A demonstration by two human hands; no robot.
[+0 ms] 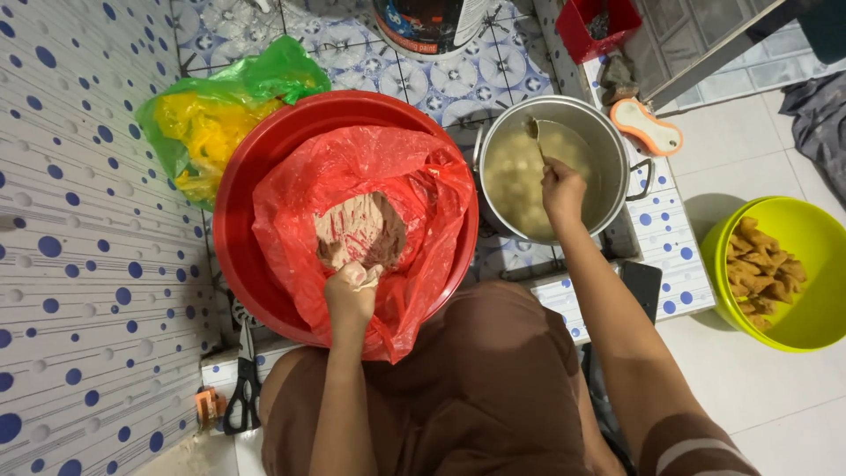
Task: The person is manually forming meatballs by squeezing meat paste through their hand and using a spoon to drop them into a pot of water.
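1. Here, the left hand point(351, 291) is closed in a fist around a lump of pale pinkish meat paste point(361, 231), squeezing it just above the rest of the paste.
2. The paste lies in an opened red plastic bag point(414, 189), and the bag sits inside a round red basin point(242, 176) on the tiled counter point(679, 264), directly in front of the person.
3. The right hand point(562, 187) is closed around the handle of a metal spoon point(535, 137), whose bowl rests at the far side of a steel pot point(608, 141).
4. The pot stands just right of the basin, touching or nearly touching its rim, and holds cloudy liquid with pale round balls point(520, 181) floating in it.
5. Behind the basin, to the left, lies a green plastic bag point(273, 75) with a yellow bag point(207, 132) inside it.
6. At the top edge stands a round container with a dark and orange label point(427, 26); its print is too small to tell more.
7. A red square tub point(582, 35) sits at the far right corner of the counter, with an orange and white brush point(648, 128) near the pot's handle.
8. On the floor to the right, well apart from the pot, a lime-green bowl point(811, 264) holds golden fried pieces point(762, 269).
9. Black-handled scissors point(242, 388) lie at the lower left, beside the person's knee.
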